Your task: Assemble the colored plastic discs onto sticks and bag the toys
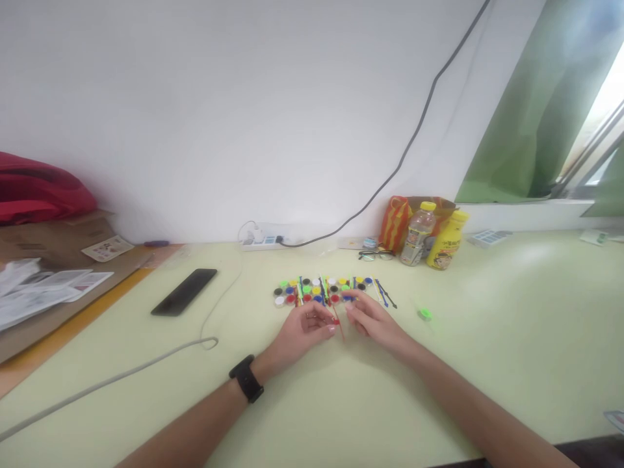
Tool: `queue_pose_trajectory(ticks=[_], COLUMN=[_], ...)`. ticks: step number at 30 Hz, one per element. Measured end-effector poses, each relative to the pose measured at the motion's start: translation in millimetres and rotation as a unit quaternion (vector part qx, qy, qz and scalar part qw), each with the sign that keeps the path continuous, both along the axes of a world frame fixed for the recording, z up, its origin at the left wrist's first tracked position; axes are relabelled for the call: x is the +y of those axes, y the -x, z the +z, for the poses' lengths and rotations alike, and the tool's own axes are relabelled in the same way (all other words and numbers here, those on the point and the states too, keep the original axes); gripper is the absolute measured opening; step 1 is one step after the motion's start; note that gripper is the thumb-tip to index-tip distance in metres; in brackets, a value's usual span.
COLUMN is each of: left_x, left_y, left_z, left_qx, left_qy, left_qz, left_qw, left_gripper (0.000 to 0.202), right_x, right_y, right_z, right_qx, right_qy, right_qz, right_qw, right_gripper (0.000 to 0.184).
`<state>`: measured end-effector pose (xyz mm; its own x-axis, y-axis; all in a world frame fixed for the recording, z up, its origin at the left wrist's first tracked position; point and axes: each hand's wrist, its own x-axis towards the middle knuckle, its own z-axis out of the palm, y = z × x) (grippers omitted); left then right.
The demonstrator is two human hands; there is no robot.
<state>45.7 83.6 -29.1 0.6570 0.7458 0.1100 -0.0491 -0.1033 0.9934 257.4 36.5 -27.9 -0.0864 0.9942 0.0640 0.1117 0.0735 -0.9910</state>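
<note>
Rows of small paint pots with coloured lids lie in the middle of the pale green desk, with thin brushes between them. My left hand, a black watch on its wrist, has its fingers curled and pinched on a thin red brush just in front of the pots. Beside it on the right, my right hand reaches its fingertips to a blue pot at the near row. A loose green lid lies to the right of my right hand.
A black phone lies to the left, with a grey cable curving across the desk. A power strip, glasses, a clear bottle, a yellow bottle and an orange bag stand along the wall. Papers and cardboard lie far left.
</note>
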Motion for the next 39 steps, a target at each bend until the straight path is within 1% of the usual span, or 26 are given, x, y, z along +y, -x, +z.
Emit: queue_pose_trajectory(ticks=[2,4,6,7,9,10,11,12,13,16,17,19,21,23,26,28,29,32,37,39], left_x=[0.0,-0.1,-0.1,0.0,0.1,0.3,0.4,0.6,0.8,1.3,1.3,1.2,0.8,0.2,-0.9,-1.3,-1.3,-1.2,-0.6,-0.6], left_y=[0.4,0.8,1.0,1.1,1.0,0.9,0.8,0.8,0.7,0.6,0.5,0.3,0.1,0.0,-0.1,-0.1,-0.1,-0.1,-0.4,-0.6], left_z=[-0.1,-0.3,-0.5,-0.6,-0.8,-1.0,-1.2,-1.5,-1.9,-2.8,-2.8,-2.4,-1.2,0.2,1.4,0.9,0.3,-1.6,-1.9,-0.8], left_qx=[0.0,0.002,0.003,0.003,0.002,0.003,0.004,0.005,0.006,0.004,0.003,0.001,0.002,0.005,0.009,0.01,0.009,0.008,0.001,0.0], left_qy=[-0.001,-0.001,-0.002,-0.002,-0.002,-0.002,-0.001,0.0,0.0,0.002,0.002,0.003,0.0,-0.005,-0.012,-0.014,-0.014,-0.014,-0.018,-0.02], left_qz=[-0.001,-0.001,-0.002,-0.002,-0.001,-0.001,-0.001,-0.001,-0.001,-0.002,-0.002,-0.001,0.001,0.002,0.001,0.0,0.0,-0.003,-0.001,0.003], left_qw=[1.0,1.0,1.0,1.0,1.0,1.0,1.0,1.0,1.0,1.0,1.0,1.0,1.0,1.0,1.0,1.0,1.0,1.0,1.0,1.0], left_gripper=[0.024,0.024,0.024,0.024,0.024,0.024,0.024,0.025,0.025,0.026,0.026,0.027,0.027,0.028,0.027,0.026,0.026,0.025,0.025,0.026], right_x=[-2.2,-2.7,-2.0,-1.5,-1.0,-1.2,-1.5,-1.7,-1.7,0.3,1.6,4.1,5.6,5.5,4.4,4.1,4.0,3.5,1.7,2.1], right_y=[2.7,3.9,2.4,0.6,-4.3,-6.9,-9.3,-11.1,-12.1,-10.9,-9.5,-7.1,-6.3,-7.8,-13.3,-17.4,-19.0,-20.0,-9.9,-5.8], right_z=[0.3,-0.8,-1.4,-0.9,2.3,4.8,7.4,9.7,11.4,10.0,7.6,1.9,-2.1,-2.3,3.2,7.8,9.7,13.0,9.0,4.2], right_qx=[0.031,0.05,0.072,0.09,0.143,0.173,0.199,0.217,0.227,0.215,0.204,0.182,0.171,0.179,0.213,0.25,0.268,0.284,0.212,0.184], right_qy=[0.016,0.032,0.053,0.068,0.107,0.12,0.128,0.13,0.129,0.124,0.13,0.154,0.184,0.206,0.24,0.231,0.214,0.157,0.154,0.153], right_qz=[-0.003,-0.009,-0.014,-0.01,0.028,0.054,0.075,0.088,0.088,0.04,0.021,-0.011,-0.022,-0.004,0.071,0.109,0.113,0.078,0.059,0.049], right_qw=[0.999,0.998,0.996,0.994,0.984,0.976,0.969,0.963,0.961,0.968,0.97,0.971,0.968,0.962,0.945,0.934,0.933,0.943,0.963,0.97], right_gripper=[0.063,0.068,0.065,0.058,0.044,0.046,0.052,0.056,0.056,0.039,0.038,0.042,0.047,0.048,0.049,0.057,0.061,0.06,0.043,0.044])
